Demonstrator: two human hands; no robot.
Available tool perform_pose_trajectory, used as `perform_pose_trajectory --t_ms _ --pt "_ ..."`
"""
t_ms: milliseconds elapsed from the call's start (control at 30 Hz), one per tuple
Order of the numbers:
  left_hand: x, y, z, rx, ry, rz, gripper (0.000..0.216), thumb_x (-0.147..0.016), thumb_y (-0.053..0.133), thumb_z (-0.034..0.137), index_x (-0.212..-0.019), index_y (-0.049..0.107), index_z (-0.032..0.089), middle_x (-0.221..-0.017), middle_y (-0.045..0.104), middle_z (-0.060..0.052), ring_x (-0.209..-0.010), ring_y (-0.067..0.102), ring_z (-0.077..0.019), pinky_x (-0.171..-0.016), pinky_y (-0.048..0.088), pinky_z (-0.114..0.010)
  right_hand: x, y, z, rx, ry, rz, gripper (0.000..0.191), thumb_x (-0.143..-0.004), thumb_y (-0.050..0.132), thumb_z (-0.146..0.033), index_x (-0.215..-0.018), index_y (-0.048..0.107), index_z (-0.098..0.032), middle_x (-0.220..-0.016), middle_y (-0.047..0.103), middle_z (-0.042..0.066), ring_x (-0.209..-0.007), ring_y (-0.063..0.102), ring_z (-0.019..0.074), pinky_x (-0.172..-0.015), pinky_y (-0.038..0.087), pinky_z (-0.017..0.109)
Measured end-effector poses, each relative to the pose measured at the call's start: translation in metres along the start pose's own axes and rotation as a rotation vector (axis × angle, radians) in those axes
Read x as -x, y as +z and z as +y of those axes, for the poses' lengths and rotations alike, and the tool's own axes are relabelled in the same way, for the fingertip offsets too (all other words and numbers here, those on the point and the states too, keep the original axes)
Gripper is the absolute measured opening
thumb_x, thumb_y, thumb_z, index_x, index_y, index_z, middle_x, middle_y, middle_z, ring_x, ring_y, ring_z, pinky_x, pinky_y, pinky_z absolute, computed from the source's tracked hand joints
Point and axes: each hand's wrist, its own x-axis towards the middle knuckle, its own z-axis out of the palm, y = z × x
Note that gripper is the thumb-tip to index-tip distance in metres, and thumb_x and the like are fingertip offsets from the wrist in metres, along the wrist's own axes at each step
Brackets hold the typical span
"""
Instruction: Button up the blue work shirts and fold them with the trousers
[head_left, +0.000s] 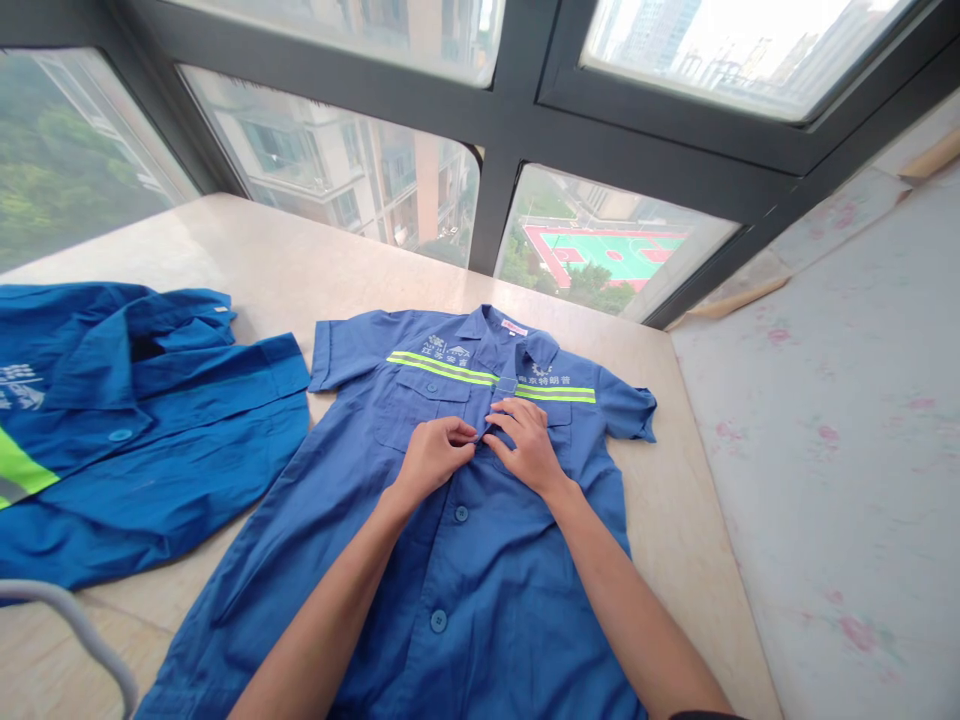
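Note:
A blue short-sleeved work shirt [517,580] lies front up, its collar toward the window, with a yellow-green reflective stripe [442,367] across the chest. At the front placket, below the stripe, my left hand [439,455] pinches the cloth edge between thumb and fingers. Close beside it on the right, my right hand [525,440] pinches the same placket, its other fingers curled over the cloth. Whatever button or hole sits between the fingertips is hidden. Lower on the placket show a button [461,513] and another button [439,621].
To the left lies a second blue work garment [187,440] with a reflective band. A grey curved tube [75,610] crosses the lower left corner. The pale stone sill [277,245] meets dark window frames [510,110] behind and a floral-papered wall [832,450] at right.

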Motion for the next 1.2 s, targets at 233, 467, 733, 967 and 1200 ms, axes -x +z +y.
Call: perform_pose_trajectory --t_ms 233,467,733,967,1200 --pt "-0.006 -0.003 -0.009 0.211 -0.050 0.023 0.023 -0.066 0.074 0.030 -0.083 0.071 0.015 -0.080 0.077 -0.006 -0.078 0.073 -0.0231 -0.070 0.056 -0.029 0.001 -0.004 -0.008 -0.023 0.011 0.086 0.015 -0.092 0.060 -0.029 -0.101 0.071 -0.025 -0.120 0.064 0.011 -0.116 0.055 0.0266 -0.099 0.043 0.045" --pt "-0.007 -0.005 -0.006 0.312 -0.105 0.038 0.029 -0.062 0.077 0.034 -0.082 0.069 0.014 -0.072 0.075 -0.006 -0.069 0.071 -0.0204 -0.062 0.053 -0.026 -0.021 -0.031 -0.032 -0.501 0.471 -0.276 0.018 -0.088 0.061 -0.030 -0.079 0.072 -0.020 -0.072 0.069 0.001 -0.059 0.061 0.0130 -0.057 0.048 0.024" --pt "-0.006 -0.005 0.000 0.371 -0.151 0.049 0.033 -0.060 0.078 0.032 -0.086 0.067 0.014 -0.067 0.073 -0.004 -0.063 0.069 -0.0178 -0.059 0.050 -0.025 -0.027 -0.030 -0.035 -0.827 0.971 -0.496 0.007 -0.081 0.061 -0.021 -0.080 0.065 -0.015 -0.076 0.074 0.005 -0.043 0.062 0.0090 -0.028 0.030 0.014" --pt "-0.006 -0.004 -0.001 0.379 -0.141 0.031 0.034 -0.061 0.077 0.033 -0.088 0.068 0.014 -0.071 0.074 -0.006 -0.067 0.070 -0.0192 -0.061 0.050 -0.026 -0.026 -0.025 -0.028 -0.955 0.972 -0.543 0.014 -0.084 0.061 -0.026 -0.080 0.064 -0.013 -0.080 0.075 0.007 -0.045 0.064 0.0098 -0.027 0.032 0.014" --pt "-0.005 -0.001 -0.004 0.271 -0.016 0.057 0.029 -0.072 0.072 0.040 -0.085 0.069 0.014 -0.075 0.073 -0.004 -0.066 0.066 -0.0157 -0.061 0.049 -0.025 -0.025 -0.018 -0.029 -0.924 0.964 -0.488 0.016 -0.079 0.066 -0.028 -0.071 0.063 -0.014 -0.069 0.072 0.004 -0.037 0.057 0.0061 -0.026 0.024 0.013"
